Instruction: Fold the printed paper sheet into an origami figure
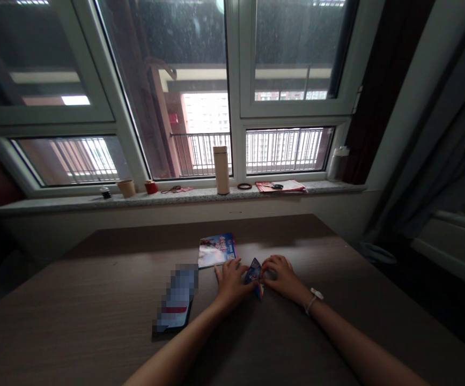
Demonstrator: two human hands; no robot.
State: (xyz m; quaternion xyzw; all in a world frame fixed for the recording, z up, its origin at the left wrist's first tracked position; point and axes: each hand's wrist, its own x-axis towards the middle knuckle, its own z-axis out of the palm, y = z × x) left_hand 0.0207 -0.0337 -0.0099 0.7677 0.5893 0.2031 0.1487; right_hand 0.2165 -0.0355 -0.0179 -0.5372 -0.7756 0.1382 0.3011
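Note:
Between my two hands is a small folded paper [253,272], blue and printed, with pointed tips at top and bottom. My left hand [232,280] grips its left side between thumb and finger, the other fingers spread over the table. My right hand [280,273] pinches the right edge with curled fingers; a pale bracelet circles that wrist. Just beyond my left hand lies a colourful printed booklet [216,250]. To the left of my forearm sits a phone [178,300], its screen blurred out.
The brown table [107,279] reaches to the wall below a window. Along the stone sill [168,197] stand a beige flask [221,170], a paper cup [126,188], a red spool-like item [150,186], a dark bracelet [244,186], red papers [292,186] and a clear bottle [338,164].

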